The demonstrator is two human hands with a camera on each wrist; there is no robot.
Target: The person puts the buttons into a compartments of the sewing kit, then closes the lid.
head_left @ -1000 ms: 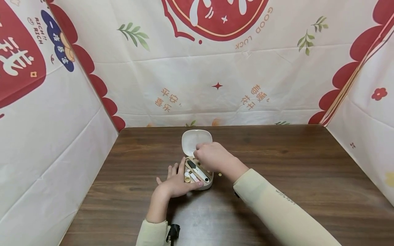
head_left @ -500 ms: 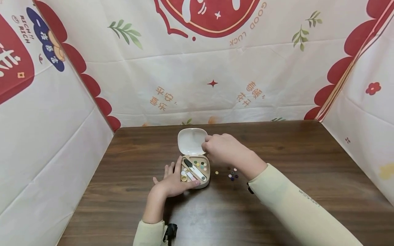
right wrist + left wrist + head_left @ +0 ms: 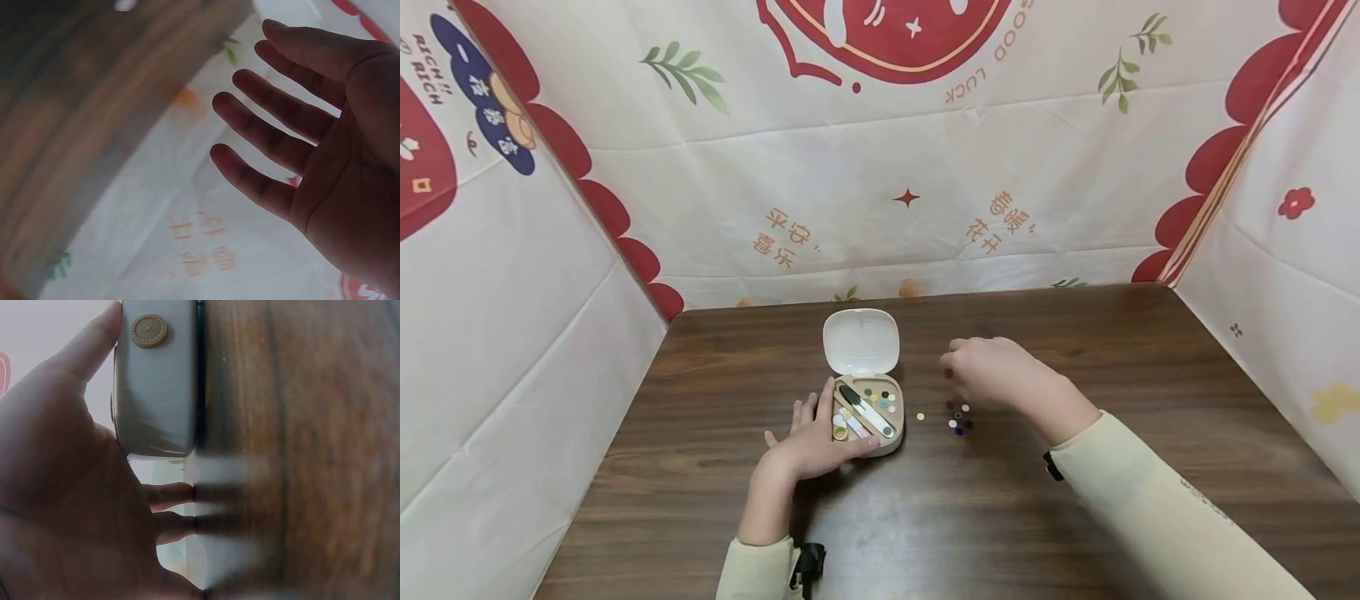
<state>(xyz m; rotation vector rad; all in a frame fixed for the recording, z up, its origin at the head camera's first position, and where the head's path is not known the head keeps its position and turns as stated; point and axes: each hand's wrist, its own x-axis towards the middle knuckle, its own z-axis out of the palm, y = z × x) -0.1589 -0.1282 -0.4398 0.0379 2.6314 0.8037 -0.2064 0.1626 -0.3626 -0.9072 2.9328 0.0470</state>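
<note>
Your left hand (image 3: 811, 442) lies flat, fingers straight, against the left side of the open sewing case (image 3: 871, 419), thumb along its near edge. Your right hand (image 3: 1000, 377) hovers with fingers spread and holds nothing, above the loose buttons (image 3: 958, 417) scattered on the desk (image 3: 1075, 500) just right of the case. The case's white lid (image 3: 861, 342) stands open behind it.

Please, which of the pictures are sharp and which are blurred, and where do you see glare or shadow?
Head view: sharp; a soft sheen on the table in front of the case, and edges bend as with a wide lens. Left wrist view: the left hand is dark and close, and the wood is smeared. Right wrist view: the right hand is in shadow against the bright cloth, and the table is blurred.
</note>
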